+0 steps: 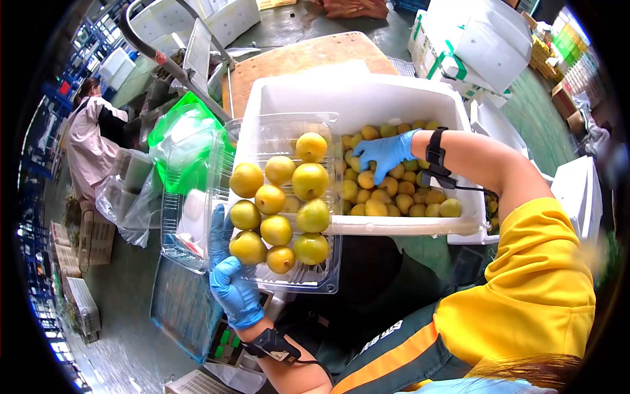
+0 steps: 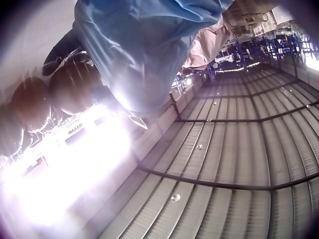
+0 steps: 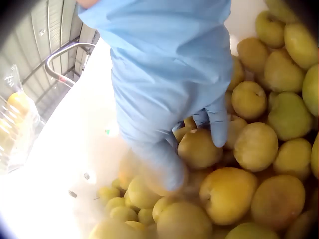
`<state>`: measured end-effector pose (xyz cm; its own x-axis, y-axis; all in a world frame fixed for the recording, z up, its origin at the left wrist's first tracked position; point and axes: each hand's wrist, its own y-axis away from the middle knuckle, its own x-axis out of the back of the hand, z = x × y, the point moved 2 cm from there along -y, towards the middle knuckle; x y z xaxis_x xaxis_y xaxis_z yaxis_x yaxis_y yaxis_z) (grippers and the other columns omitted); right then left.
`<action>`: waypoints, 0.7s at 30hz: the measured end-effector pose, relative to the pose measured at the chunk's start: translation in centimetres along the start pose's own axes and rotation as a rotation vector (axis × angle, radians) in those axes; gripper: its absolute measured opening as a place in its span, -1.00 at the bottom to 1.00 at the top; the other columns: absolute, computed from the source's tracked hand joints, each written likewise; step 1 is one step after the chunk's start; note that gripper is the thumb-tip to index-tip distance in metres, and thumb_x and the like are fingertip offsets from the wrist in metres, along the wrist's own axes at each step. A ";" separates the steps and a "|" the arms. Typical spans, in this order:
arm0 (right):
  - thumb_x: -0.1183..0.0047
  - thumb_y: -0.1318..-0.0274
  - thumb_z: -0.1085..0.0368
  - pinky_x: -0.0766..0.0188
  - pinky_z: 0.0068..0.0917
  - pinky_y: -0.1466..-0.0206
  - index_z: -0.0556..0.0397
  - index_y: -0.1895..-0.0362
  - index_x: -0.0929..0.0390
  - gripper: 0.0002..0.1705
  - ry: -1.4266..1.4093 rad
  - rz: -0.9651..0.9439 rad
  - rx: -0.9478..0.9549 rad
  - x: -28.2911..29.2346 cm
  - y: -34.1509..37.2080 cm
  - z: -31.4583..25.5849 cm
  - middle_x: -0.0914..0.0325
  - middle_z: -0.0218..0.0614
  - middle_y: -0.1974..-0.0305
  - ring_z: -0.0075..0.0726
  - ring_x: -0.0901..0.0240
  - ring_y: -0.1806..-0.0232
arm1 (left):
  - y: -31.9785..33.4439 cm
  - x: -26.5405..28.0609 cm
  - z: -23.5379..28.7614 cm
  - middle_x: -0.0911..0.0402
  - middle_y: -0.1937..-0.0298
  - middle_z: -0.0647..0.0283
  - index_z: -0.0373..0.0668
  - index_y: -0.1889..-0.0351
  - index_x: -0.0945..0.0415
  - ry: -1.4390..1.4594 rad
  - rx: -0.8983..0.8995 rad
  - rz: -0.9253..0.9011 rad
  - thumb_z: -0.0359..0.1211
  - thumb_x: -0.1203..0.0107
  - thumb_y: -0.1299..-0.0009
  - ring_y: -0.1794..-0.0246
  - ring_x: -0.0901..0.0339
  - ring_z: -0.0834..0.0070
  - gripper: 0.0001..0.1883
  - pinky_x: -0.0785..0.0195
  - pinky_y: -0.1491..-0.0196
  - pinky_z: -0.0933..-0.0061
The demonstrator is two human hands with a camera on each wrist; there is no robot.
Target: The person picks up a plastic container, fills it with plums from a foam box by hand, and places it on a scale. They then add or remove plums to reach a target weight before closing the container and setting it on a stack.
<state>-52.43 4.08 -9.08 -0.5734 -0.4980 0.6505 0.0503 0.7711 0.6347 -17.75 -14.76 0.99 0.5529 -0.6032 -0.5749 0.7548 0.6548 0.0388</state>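
In the head view my blue-gloved left hand [image 1: 236,295] holds a clear plastic clamshell box [image 1: 320,279] by its left side, thumb in front. Several round yellow-green plums [image 1: 276,230] lie spaced out in it, and its clear lid [image 1: 172,236] hangs open to the left. My right hand [image 1: 387,154], also gloved in blue, reaches down into a white foam box [image 1: 354,98] full of similar plums. The right wrist view shows its thumb and fingers bent around one plum [image 3: 199,149] among the pile. The left wrist view mostly shows the glove and the roof.
A wooden board [image 1: 295,56] lies behind the foam box, beside a metal cart handle [image 1: 164,59]. Bright green plastic [image 1: 190,125] is at the left. More white foam boxes [image 1: 492,39] stand at the back right. Another person [image 1: 92,144] is at the far left.
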 end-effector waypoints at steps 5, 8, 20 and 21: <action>-0.29 0.14 0.28 -0.33 -0.18 -0.20 -0.03 -0.13 -0.54 -0.38 -0.203 0.047 -0.057 0.1 -0.7 2.0 -0.42 -0.03 -0.07 0.09 -0.36 -0.11 | 0.1 0.2 -0.2 -0.28 -0.44 -0.07 -0.38 -0.50 -0.10 0.032 0.000 -0.011 -0.46 0.08 -0.10 -0.44 -0.28 0.11 -0.14 -0.14 -0.47 0.18; -0.22 0.12 0.32 -0.33 -0.14 -0.24 -0.15 -0.26 -0.47 -0.29 -0.047 0.134 -0.034 0.6 1.5 -1.8 -0.35 0.00 -0.17 0.11 -0.34 -0.17 | 0.1 0.3 -0.1 -0.28 -0.44 -0.05 -0.38 -0.49 -0.10 0.077 0.013 -0.024 -0.47 0.08 -0.11 -0.43 -0.29 0.12 -0.15 -0.17 -0.45 0.18; -0.33 0.04 0.09 -0.40 -0.12 -0.18 -0.26 -0.31 -0.43 -0.25 0.098 0.165 0.006 -0.9 0.0 -2.9 -0.29 -0.04 -0.26 0.06 -0.38 -0.16 | 0.2 0.1 0.1 -0.28 -0.44 -0.01 -0.36 -0.49 -0.12 0.024 0.018 -0.010 -0.44 0.08 -0.10 -0.43 -0.28 0.12 -0.15 -0.18 -0.44 0.18; -0.33 0.03 0.08 -0.43 -0.17 -0.11 -0.21 -0.31 -0.44 -0.26 0.000 0.187 0.010 -0.6 0.2 -2.5 -0.34 -0.06 -0.22 0.01 -0.41 -0.11 | 0.3 0.1 0.2 -0.28 -0.44 -0.01 -0.36 -0.49 -0.12 0.011 0.024 -0.001 -0.44 0.08 -0.10 -0.43 -0.28 0.11 -0.15 -0.18 -0.44 0.17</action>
<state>-50.07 3.54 -8.33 -0.5551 -0.3457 0.7566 0.1480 0.8540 0.4988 -17.41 -14.75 1.07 0.5484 -0.5990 -0.5836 0.7638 0.6429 0.0579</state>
